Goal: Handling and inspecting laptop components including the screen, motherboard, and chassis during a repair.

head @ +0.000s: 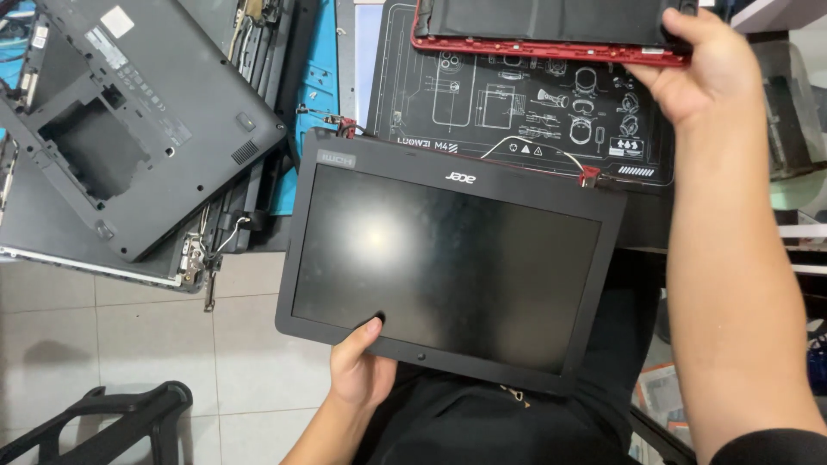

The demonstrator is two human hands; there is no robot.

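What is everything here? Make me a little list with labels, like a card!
place: workbench with a black mat printed with white drawings
left hand: holds the screen panel by its near edge, thumb on the bezel
screen panel: black, dark glass, wires trailing from its far edge
right hand: grips the corner of the red-rimmed case on the mat
left side: grey laptop base lying bottom up, on other laptop parts
floor: pale tiles, a black stand at lower left
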